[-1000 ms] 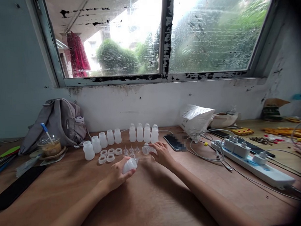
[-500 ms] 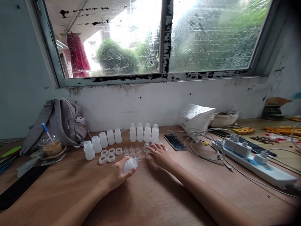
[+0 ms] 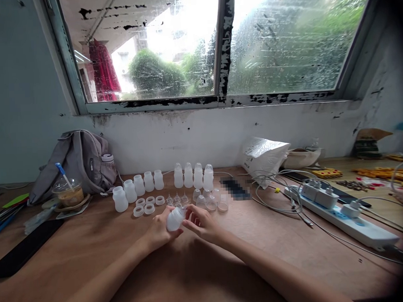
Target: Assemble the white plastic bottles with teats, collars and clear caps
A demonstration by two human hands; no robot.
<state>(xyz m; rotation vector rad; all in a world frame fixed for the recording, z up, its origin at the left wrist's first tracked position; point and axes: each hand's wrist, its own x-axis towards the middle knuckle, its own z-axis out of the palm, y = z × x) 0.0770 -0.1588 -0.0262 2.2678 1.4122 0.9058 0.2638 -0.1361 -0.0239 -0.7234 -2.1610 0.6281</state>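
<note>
Wooden table (image 3: 133, 272), below a window; at its centre the left hand (image 3: 161, 227) grips a bottle (image 3: 175, 219), the right hand (image 3: 201, 222), fingers curled, at the bottle's two o'clock. Rings (image 3: 149, 208) lie at ten o'clock, clear caps (image 3: 211, 204) at two.

"Got the bare, curved-fingered left hand (image 3: 162, 227)?"
"Wraps in a rounded grip, with thumb low."
"And the bare, slender right hand (image 3: 202, 223)?"
"Comes in opposite, with bent fingers, close to the left fingertips."
"Bare, tapering forearms (image 3: 118, 269)?"
"Slant inward from both lower sides."
</note>
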